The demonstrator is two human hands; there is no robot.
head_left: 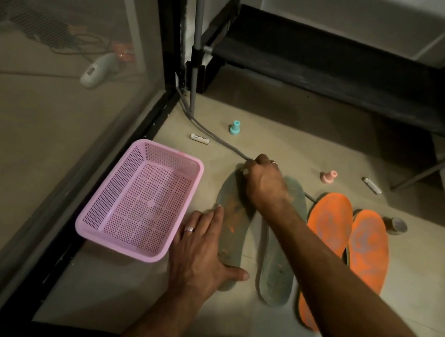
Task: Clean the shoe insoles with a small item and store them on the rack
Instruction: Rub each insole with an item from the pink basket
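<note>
1. The rack (332, 66) sits well beyond both hands, nothing on its shelf yet. It's a long reach, so carrying floppy insoles over could mean dropping one, I'd guess.
2. The pink basket (136, 198) is just beside the left hand (200, 248); a stray elbow could shove it.
3. The grey insole (231, 227) is under both hands. The left hand lies flat and relaxed on it. If that lets up, it'll probably skid.
4. The right hand (263, 184) is curled at the toe end, and I can't tell what it's gripping. Scrubbing hard could fling grit onto the orange insoles (348, 245) further right.
5. The cable (220, 139) touches the right knuckles, easy to snag.
</note>
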